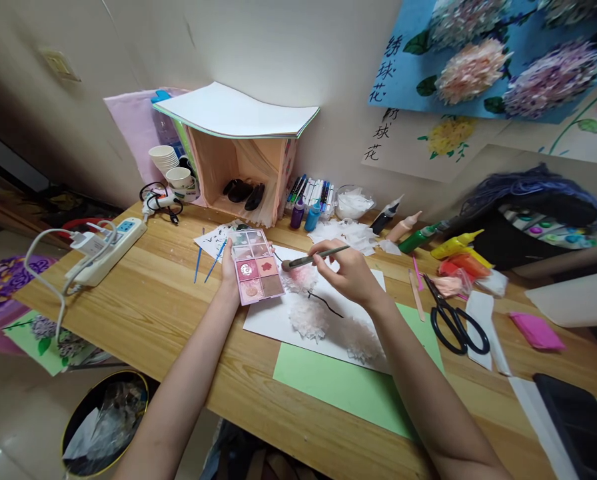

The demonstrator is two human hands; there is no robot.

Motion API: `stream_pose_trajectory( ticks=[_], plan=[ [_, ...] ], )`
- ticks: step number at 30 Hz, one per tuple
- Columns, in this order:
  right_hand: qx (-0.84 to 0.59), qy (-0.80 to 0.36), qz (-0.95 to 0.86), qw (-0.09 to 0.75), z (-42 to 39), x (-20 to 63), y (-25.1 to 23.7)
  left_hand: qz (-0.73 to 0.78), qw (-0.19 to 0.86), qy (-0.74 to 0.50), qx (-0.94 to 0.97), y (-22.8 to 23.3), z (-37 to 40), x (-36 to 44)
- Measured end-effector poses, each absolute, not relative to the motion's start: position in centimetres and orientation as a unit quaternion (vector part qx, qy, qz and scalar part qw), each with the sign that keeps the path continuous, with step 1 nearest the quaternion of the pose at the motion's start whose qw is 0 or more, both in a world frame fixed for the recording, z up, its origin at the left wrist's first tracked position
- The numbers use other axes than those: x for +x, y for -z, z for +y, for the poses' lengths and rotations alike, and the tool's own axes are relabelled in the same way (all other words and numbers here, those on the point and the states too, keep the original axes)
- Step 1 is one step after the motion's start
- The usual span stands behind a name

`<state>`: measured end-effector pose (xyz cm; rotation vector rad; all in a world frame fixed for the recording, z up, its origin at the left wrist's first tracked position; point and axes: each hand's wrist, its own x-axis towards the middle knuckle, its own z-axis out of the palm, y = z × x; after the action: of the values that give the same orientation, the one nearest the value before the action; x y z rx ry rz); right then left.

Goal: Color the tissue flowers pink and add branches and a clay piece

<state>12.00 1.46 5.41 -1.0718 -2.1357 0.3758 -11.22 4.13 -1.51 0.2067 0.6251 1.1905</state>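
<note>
My left hand (pixel 230 273) holds an open eyeshadow palette (pixel 259 268), its lid mirror tilted back and its pink and brown pans facing up. My right hand (pixel 346 273) grips a makeup brush (pixel 311 259) by its handle. The brush head is close to a pink-tinted tissue-paper flower (pixel 301 277); whether it touches is hard to tell. Two paler fluffy flowers, one nearer the front (pixel 309 318) and one partly behind my right forearm (pixel 362 340), sit on the white paper (pixel 263 321). A black stem line runs between them. Green paper (pixel 341 387) lies underneath.
Scissors (pixel 456 320), a wooden stick (pixel 417 295) and a phone (pixel 573 420) are on the right. Paint bottles (pixel 418 237), a bowl of white tissue (pixel 354 202) and markers (pixel 311 190) line the back. Thin blue brushes (pixel 215 261) and a power strip (pixel 111 247) lie left.
</note>
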Motion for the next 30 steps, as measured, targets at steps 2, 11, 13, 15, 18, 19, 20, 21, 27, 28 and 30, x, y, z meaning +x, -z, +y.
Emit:
stream_pose_trajectory(
  ticks=[2, 11, 13, 15, 18, 19, 20, 21, 27, 28, 30],
  plan=[
    [-0.401, -0.148, -0.839, 0.336, 1.4, 12.0, -5.5, 0.292, 0.781, -0.544, 0.092, 1.4, 4.1, -11.2],
    [-0.377, -0.143, -0.855, 0.325, 1.3, 12.7, -6.2, 0.297, 0.778, -0.546, 0.086, 1.3, 4.1, -11.2],
    [-0.362, -0.137, -0.855, 0.347, 1.2, 12.8, -6.4, 0.294, 0.782, -0.542, 0.091, 1.4, 4.1, -11.2],
    [-0.356, -0.134, -0.856, 0.351, 1.1, 12.9, -6.5, 0.293, 0.784, -0.54, 0.094, 1.4, 4.1, -11.3],
    [-0.354, -0.127, -0.864, 0.335, 1.1, 13.1, -6.6, 0.299, 0.778, -0.545, 0.086, 1.4, 4.0, -11.2],
    [-0.35, -0.122, -0.865, 0.339, 1.2, 13.3, -6.6, 0.303, 0.776, -0.546, 0.084, 1.3, 4.0, -11.2],
    [-0.345, -0.117, -0.863, 0.35, 1.2, 13.4, -6.5, 0.305, 0.775, -0.547, 0.083, 1.3, 3.9, -11.2],
    [-0.341, -0.112, -0.86, 0.362, 1.3, 13.6, -6.5, 0.308, 0.775, -0.546, 0.084, 1.3, 3.9, -11.1],
    [-0.362, -0.103, -0.863, 0.336, 1.5, 14.3, -6.6, 0.313, 0.775, -0.543, 0.085, 1.1, 3.9, -11.1],
    [-0.361, -0.098, -0.862, 0.342, 1.5, 14.3, -6.6, 0.311, 0.774, -0.545, 0.087, 1.1, 3.9, -11.1],
    [-0.359, -0.083, -0.855, 0.364, 1.5, 14.2, -6.7, 0.304, 0.773, -0.549, 0.093, 1.1, 3.9, -11.1]
  ],
)
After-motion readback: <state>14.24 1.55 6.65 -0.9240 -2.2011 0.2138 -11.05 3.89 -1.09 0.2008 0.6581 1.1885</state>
